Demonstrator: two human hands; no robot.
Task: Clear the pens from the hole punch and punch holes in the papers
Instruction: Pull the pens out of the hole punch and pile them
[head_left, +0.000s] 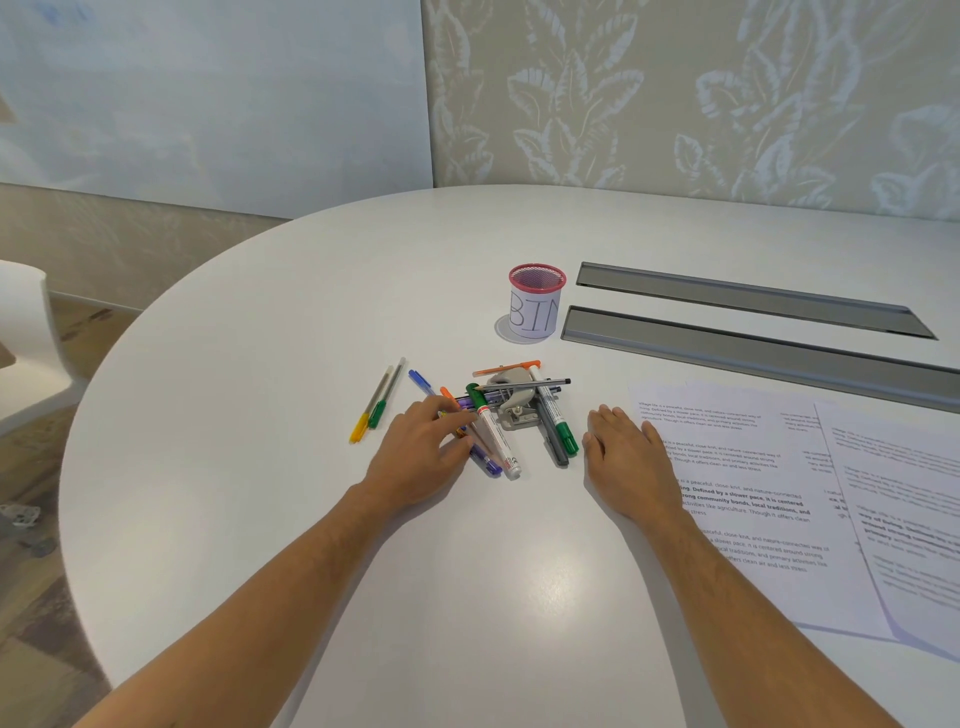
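A grey hole punch (514, 405) sits at the table's middle under a pile of pens. A white marker with a green cap (493, 431) leans on its left side, a green and a grey marker (556, 426) lie along its right, and a thin black pen (530, 385) and an orange pen (506, 368) cross its top. My left hand (426, 452) reaches into the pile's left side, its fingertips on the pens there, and a purple pen (485, 460) pokes out beneath it. My right hand (626, 454) rests flat on the table beside the printed papers (753, 493).
A pink mesh cup labelled BIN (536, 304) stands behind the punch. A yellow and a green pen (376, 402) lie apart to the left, a blue pen (421, 379) nearby. Two grey cable slots (748, 332) run at the right. The table edge (83, 431) curves at the left.
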